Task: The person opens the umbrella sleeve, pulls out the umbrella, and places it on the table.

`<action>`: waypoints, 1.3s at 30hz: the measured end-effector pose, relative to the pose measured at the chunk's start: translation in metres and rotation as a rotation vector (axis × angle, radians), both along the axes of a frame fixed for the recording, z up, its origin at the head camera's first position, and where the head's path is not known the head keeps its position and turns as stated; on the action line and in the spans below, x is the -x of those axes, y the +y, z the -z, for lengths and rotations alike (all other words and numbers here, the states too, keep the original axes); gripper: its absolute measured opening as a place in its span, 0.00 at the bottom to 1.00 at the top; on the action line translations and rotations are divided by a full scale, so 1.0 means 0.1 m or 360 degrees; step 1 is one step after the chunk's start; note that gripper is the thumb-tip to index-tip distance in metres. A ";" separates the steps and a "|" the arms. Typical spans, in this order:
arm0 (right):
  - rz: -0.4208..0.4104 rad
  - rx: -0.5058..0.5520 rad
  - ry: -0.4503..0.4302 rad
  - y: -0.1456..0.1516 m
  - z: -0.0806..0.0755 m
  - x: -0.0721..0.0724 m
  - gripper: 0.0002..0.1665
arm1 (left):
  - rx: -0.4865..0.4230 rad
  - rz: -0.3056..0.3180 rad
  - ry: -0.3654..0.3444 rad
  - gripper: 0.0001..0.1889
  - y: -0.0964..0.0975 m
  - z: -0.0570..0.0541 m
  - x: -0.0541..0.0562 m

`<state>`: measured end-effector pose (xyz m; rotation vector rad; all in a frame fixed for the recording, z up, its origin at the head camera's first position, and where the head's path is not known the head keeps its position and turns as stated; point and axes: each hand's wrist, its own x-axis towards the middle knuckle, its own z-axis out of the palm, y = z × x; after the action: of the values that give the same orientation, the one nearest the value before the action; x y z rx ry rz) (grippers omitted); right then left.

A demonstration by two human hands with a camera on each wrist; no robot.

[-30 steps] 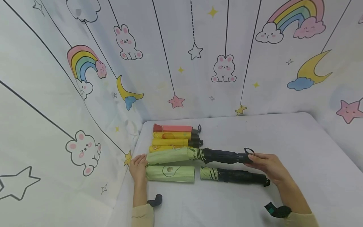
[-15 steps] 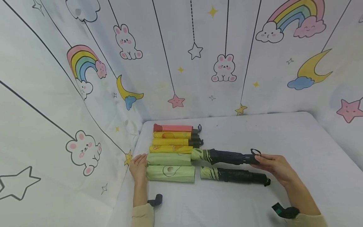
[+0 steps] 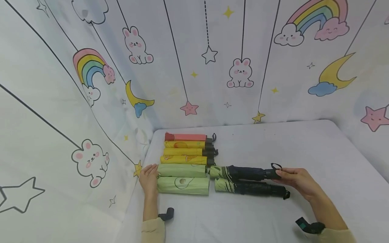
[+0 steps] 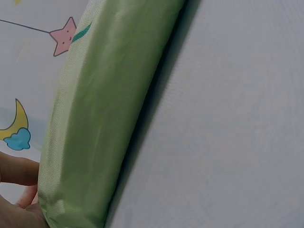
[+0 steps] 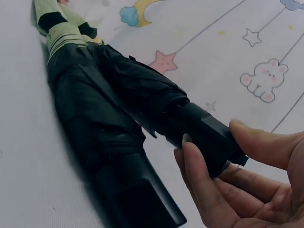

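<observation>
My right hand (image 3: 299, 182) pinches the black handle of a folded umbrella (image 3: 247, 173), thumb and fingertips on either side in the right wrist view. Its green, dark-striped end lies just right of an upper green umbrella cover (image 3: 181, 170), apart from it. My left hand (image 3: 149, 173) holds that cover at its left end; part of this hold is hidden behind a lower green cover (image 4: 102, 114) in the left wrist view. The lower cover has an avocado print. A second black-and-green umbrella (image 3: 258, 188) lies in front of the held one, right of the lower cover.
Behind the green covers lie a red covered umbrella (image 3: 186, 137) and several yellow covered umbrellas (image 3: 182, 152) in a row, black handles to the right. A white cloth covers the table (image 3: 231, 219). A printed curtain (image 3: 170, 67) hangs at the back and left.
My right hand has moved right and slightly down, drawing the umbrella out of the upper green cover, which now lies flat. My left hand has stayed at the cover's left end.
</observation>
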<state>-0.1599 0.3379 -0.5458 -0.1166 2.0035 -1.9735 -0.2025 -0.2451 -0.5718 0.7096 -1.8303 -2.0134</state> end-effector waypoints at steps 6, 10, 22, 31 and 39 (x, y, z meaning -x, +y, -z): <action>0.0059 -0.0173 -0.0015 0.06 0.07 0.04 0.28 | 0.0024 -0.0035 0.0013 0.22 0.01 0.01 0.01; 0.0134 -0.0363 0.0015 0.07 0.11 0.07 0.33 | 0.0036 -0.0052 0.0027 0.21 0.02 0.02 0.01; 0.0125 -0.0967 0.0150 -0.07 0.08 0.12 0.38 | 0.0106 -0.0061 0.0026 0.18 -0.02 0.00 0.02; 0.0014 -0.1297 0.0304 -0.16 -0.08 0.20 0.35 | 0.0107 -0.0006 -0.0015 0.18 -0.01 -0.14 0.03; -0.0063 -0.1195 0.0428 -0.33 -0.38 0.27 0.25 | 0.0044 0.0047 0.0026 0.21 0.03 -0.26 0.08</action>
<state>-0.1866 0.3048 -0.5083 -0.2454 2.7428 -1.1092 -0.2100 -0.2425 -0.5458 0.6601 -1.8664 -2.0025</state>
